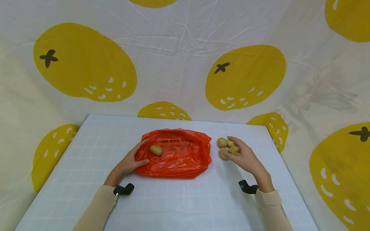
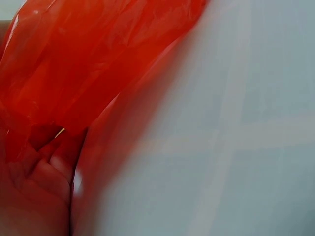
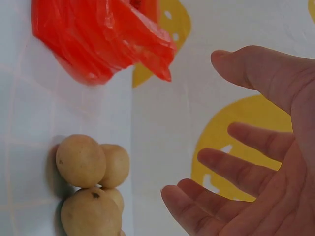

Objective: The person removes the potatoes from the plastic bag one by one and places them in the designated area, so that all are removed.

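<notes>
A red plastic bag (image 1: 179, 160) with dark mirrored lettering lies flat on the table. One potato (image 1: 156, 150) sits on the red plastic near its left side. At the bag's left edge my left hand (image 1: 133, 160) grips the film, thumb and fingers on either side of the potato but apart from it. Red film covers part of that hand's fingers (image 2: 49, 167) in the left wrist view. To the bag's right is a cluster of several potatoes (image 3: 81, 160). My right hand (image 1: 245, 157) hovers over them, fingers spread and holding nothing; it partly hides them in the head view.
The table (image 1: 162, 205) wears a pale checked cover, and its far edge meets a white curtain (image 1: 173, 73) printed with large yellow fruits. A small black device (image 1: 124, 189) is strapped to the left wrist, and another black device (image 1: 248, 187) to the right.
</notes>
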Motion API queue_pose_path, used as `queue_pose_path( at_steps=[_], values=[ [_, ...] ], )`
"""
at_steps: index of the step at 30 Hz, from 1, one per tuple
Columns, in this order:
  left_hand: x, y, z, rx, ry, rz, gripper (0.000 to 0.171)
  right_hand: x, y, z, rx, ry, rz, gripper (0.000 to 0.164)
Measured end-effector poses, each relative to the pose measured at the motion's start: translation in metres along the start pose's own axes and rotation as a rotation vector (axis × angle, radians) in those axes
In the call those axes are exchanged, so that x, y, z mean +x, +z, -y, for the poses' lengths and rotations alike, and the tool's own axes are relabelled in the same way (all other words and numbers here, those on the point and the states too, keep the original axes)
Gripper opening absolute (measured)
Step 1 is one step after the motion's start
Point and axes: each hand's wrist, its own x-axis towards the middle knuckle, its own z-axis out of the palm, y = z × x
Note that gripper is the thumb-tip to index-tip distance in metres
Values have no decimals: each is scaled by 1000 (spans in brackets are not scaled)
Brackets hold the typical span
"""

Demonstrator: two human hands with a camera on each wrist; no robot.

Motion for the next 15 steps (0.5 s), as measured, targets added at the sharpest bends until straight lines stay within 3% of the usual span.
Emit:
queue_pose_path(
  at_steps=[6,15],
  values=[
    [0,0,0,4,-4,-2,88,2,10,16,28,-11,13,74],
    [0,0,-1,-5,-6,1,88,5,36,40,96,-150,35,70]
  ],
)
